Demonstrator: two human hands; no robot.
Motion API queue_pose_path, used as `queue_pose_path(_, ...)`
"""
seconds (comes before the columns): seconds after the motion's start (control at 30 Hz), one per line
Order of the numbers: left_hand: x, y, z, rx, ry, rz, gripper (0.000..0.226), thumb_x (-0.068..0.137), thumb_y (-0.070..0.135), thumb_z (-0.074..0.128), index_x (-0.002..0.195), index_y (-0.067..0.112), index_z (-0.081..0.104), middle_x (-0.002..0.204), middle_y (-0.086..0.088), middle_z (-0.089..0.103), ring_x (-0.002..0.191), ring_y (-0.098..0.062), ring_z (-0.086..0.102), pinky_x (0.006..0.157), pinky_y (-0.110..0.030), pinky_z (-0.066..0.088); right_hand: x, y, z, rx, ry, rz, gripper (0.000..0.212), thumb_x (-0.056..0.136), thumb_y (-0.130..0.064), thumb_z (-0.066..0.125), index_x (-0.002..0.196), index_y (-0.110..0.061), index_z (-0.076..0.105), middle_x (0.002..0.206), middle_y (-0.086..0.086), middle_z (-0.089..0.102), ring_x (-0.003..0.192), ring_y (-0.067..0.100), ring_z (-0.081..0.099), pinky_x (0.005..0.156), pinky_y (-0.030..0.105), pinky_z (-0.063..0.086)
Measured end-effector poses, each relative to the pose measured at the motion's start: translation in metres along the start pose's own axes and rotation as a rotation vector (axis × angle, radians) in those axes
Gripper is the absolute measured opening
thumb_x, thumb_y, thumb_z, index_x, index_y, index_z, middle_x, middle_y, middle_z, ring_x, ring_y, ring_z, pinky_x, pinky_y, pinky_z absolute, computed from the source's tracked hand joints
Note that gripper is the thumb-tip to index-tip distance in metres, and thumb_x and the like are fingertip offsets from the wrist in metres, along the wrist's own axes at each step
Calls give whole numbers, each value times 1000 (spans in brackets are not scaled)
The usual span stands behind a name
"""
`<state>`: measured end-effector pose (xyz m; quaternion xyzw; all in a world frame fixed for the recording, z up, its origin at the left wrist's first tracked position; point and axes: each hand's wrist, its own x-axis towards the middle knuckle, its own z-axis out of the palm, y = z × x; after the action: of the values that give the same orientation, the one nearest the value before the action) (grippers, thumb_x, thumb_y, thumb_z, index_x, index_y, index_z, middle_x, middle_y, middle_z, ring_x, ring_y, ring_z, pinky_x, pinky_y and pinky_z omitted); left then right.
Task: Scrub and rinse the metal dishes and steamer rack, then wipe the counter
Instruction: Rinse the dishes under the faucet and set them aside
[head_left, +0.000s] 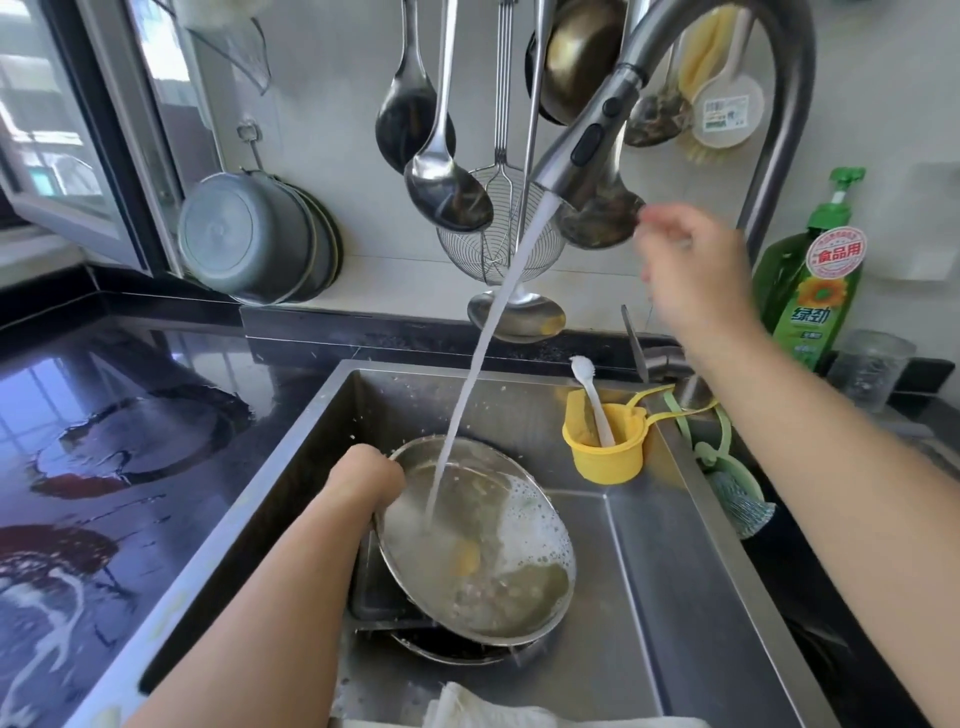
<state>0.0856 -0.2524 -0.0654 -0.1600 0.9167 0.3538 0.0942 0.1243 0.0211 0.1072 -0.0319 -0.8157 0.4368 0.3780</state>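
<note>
Down in the steel sink (675, 545) a round metal dish (475, 540) is tipped up on its edge, its hollow facing the tap, with water pooling at the low side, a crescent of soap foam along the right rim and a yellow patch near the middle. The stream (483, 353) from the pull-down faucet head (587, 140) slants down and lands inside the dish. Under it lie more metal pieces, a square tray (379, 592) and a darker round dish (447, 647), partly hidden. The left hand (371, 478) grips the dish at its upper left rim, fingers curled over the edge, forearm reaching in from the near side. The right hand (696, 280) is raised above the sink's back right corner, just below the faucet head; it is blurred and its fingers look loosely bent around nothing I can make out, so I cannot tell its grip. A yellow cup (608, 457) hangs on the sink wall with a white brush (592, 400) standing in it. A green detergent bottle (815, 280) stands on the counter at right, and the black counter (130, 415) at left is wet. A white cloth (467, 709) lies at the near sink edge.
</note>
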Motion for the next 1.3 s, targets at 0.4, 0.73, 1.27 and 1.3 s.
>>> queue_pose_path(0.4,-2,7,-9,-570,-28,-18,13,95,6,60,93,4,73,89,-16,70,76,-26,64,60,-33,50,36,-86,20,339,19,58,24,92,-40,65,78,-20,63,65,-7,58,61,10,55,61,29,45)
queue_pose_path(0.73,-28,19,-8,-854,-203,201,20,88,12,65,78,16,83,61,1,60,55,-15,49,58,-28,42,-52,-50,30,-109,-243,123,16,91,-34,64,91,-18,68,79,0,67,65,13,64,47,18,47)
queue_pose_path(1.27,-51,34,3,-770,-432,525,26,105,17,52,94,21,76,94,1,75,87,-12,68,73,-22,52,-67,-41,37,-87,-411,157,15,92,-29,60,94,-15,64,63,7,72,44,14,66,40,18,45)
queue_pose_path(1.3,-53,35,3,-769,-436,533,27,105,20,52,90,22,74,93,0,73,88,-14,67,77,-26,50,-67,-40,38,-77,-410,162,16,92,-30,59,97,-15,63,65,7,73,47,15,68,42,19,47)
